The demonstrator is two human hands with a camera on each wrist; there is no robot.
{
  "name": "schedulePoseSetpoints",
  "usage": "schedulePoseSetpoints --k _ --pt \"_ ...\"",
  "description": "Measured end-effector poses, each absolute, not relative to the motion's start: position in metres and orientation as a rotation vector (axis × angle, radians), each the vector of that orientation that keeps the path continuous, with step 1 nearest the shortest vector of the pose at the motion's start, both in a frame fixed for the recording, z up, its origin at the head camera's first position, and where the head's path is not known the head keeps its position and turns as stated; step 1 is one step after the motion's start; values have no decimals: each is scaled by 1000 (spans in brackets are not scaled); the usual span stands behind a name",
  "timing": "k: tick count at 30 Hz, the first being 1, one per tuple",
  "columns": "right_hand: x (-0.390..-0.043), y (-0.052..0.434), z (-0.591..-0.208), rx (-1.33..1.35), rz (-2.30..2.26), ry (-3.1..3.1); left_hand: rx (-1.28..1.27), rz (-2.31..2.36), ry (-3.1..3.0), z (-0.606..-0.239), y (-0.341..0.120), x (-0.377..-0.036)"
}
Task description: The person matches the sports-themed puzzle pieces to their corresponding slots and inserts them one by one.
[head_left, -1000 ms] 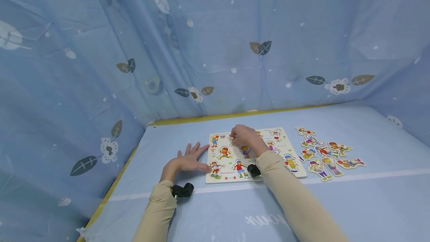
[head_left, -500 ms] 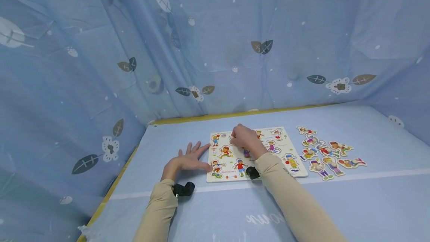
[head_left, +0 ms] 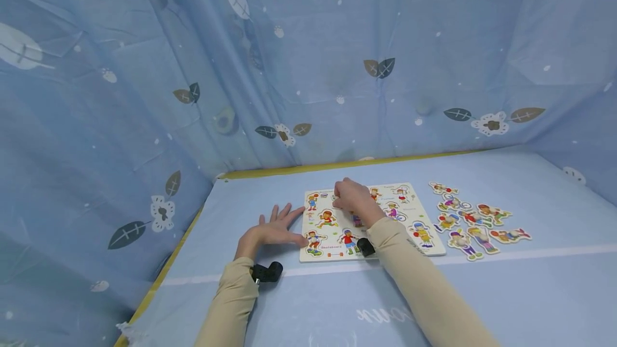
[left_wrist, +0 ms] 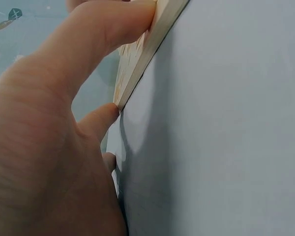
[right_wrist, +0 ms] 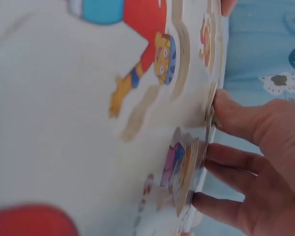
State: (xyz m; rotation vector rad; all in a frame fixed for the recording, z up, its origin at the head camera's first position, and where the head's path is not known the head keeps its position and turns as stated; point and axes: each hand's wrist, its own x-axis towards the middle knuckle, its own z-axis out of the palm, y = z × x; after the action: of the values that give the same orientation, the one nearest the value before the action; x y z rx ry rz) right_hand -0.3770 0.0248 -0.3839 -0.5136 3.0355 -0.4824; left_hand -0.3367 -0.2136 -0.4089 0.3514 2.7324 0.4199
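Setting: blue cloth [head_left: 482,293] covers the tabletop, and a blue leaf-print curtain [head_left: 308,68] hangs behind and to the left of it.
Puzzle board: the white puzzle board [head_left: 429,240] lies flat on the cloth in front of the person, printed with small cartoon figures in sports poses.
Left hand: the left hand [head_left: 272,231] lies flat on the cloth at the board's left edge, fingers spread and straight; in the left wrist view the thumb [left_wrist: 101,37] presses on the board's edge [left_wrist: 155,44] and a fingertip touches its corner. It grips nothing.
Right hand: the right hand [head_left: 354,200] rests over the far middle of the board, fingers curled downward.
Puzzle piece: in the right wrist view the right hand's fingers [right_wrist: 246,120] pinch a thin figure piece [right_wrist: 187,172] by its edge, the piece tilted up against the board's surface.
Loose pieces: a cluster of cut-out figures [head_left: 474,221] lies on the cloth just right of the board, apart from both hands.
Sleeves: both forearms wear beige sleeves [head_left: 424,288], each with a small black camera at the wrist.
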Motion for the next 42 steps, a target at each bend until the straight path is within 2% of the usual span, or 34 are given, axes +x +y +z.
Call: schedulePoseSetpoints --k 10,21,29,42 --pt "-376 38 -382 -659 -479 2957 355 444 2732 -406 -211 -336" --pt "-377 48 -371 -628 -403 2947 379 426 2729 -405 -201 -342" --pt "-379 49 -379 -576 -480 2916 392 416 2737 -402 -203 -341" --pt "-382 57 -393 -688 -821 2786 364 474 2727 -407 -212 -335"
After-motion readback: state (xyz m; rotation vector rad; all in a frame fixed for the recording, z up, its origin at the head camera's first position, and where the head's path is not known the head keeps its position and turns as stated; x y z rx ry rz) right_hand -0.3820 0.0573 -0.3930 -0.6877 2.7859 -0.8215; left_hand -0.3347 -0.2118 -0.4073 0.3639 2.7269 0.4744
